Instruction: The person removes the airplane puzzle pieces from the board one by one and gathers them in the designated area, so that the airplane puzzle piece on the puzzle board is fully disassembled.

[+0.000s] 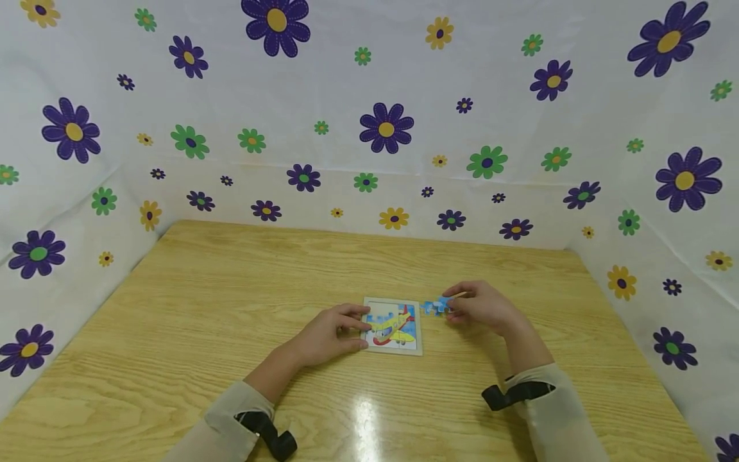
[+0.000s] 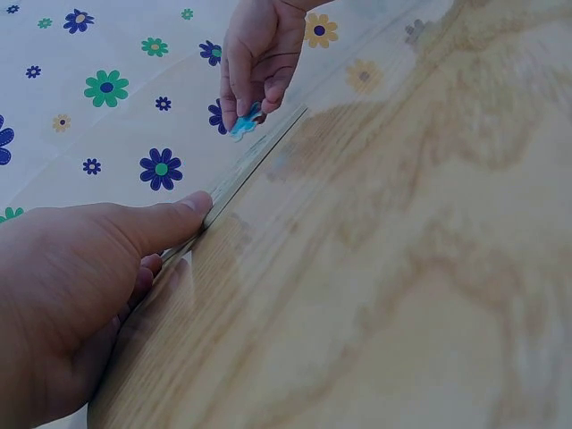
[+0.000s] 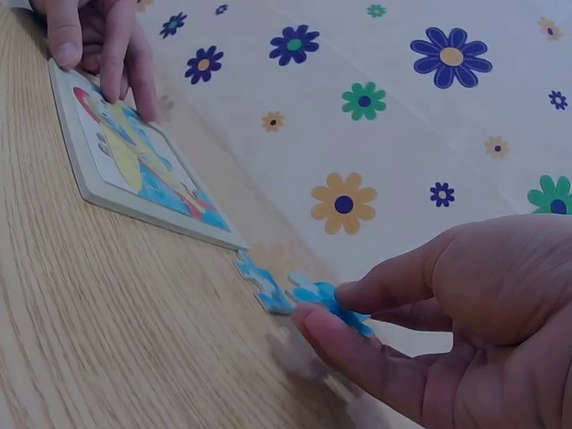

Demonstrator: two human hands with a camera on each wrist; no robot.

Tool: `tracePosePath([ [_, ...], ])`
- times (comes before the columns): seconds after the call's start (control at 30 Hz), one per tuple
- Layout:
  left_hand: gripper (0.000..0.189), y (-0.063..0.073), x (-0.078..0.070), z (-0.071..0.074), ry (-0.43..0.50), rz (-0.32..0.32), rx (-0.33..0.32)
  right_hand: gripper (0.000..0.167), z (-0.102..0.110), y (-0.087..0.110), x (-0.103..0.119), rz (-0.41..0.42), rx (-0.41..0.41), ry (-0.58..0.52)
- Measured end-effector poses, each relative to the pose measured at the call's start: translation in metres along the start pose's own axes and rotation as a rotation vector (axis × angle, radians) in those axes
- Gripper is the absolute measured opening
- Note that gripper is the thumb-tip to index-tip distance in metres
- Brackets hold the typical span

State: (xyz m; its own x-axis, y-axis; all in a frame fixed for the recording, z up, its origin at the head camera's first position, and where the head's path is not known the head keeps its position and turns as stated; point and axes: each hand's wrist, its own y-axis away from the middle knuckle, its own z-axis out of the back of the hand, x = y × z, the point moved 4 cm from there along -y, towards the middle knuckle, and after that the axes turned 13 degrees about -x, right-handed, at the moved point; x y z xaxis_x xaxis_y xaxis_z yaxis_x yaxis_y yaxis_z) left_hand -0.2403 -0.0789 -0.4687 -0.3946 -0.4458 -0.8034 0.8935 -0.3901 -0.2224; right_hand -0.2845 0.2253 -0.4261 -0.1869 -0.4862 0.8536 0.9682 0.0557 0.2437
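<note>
A small framed jigsaw puzzle with a yellow and red airplane lies flat on the table, a gap in its upper left part. My left hand rests at its left edge, thumb and fingertips touching the frame and its surface. Just right of the frame, my right hand pinches a blue puzzle piece between thumb and fingers. Another blue puzzle piece lies on the table between the held one and the frame's corner.
The wooden table spreads around the puzzle. White cloth with purple, green and yellow flowers stands along its back and both sides. A black strap sits on each sleeve.
</note>
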Motion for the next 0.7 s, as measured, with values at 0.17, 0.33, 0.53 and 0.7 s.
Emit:
tracePosePath([
  [0.17,0.033,0.0,0.0,0.0,0.004,0.002,0.006,0.032,0.005,0.0,-0.006,-0.041,-0.034,0.008],
  [0.33,0.033,0.0,0.0,-0.001,0.005,0.004,0.011,0.029,0.006,0.0,-0.01,-0.065,-0.05,0.013],
  [0.53,0.034,-0.001,0.001,-0.001,0.002,0.006,0.01,0.021,0.006,-0.001,-0.013,-0.045,-0.094,0.092],
  [0.7,0.034,-0.001,0.002,-0.001,-0.001,0.0,0.01,0.022,0.007,-0.002,-0.015,-0.041,-0.081,0.075],
])
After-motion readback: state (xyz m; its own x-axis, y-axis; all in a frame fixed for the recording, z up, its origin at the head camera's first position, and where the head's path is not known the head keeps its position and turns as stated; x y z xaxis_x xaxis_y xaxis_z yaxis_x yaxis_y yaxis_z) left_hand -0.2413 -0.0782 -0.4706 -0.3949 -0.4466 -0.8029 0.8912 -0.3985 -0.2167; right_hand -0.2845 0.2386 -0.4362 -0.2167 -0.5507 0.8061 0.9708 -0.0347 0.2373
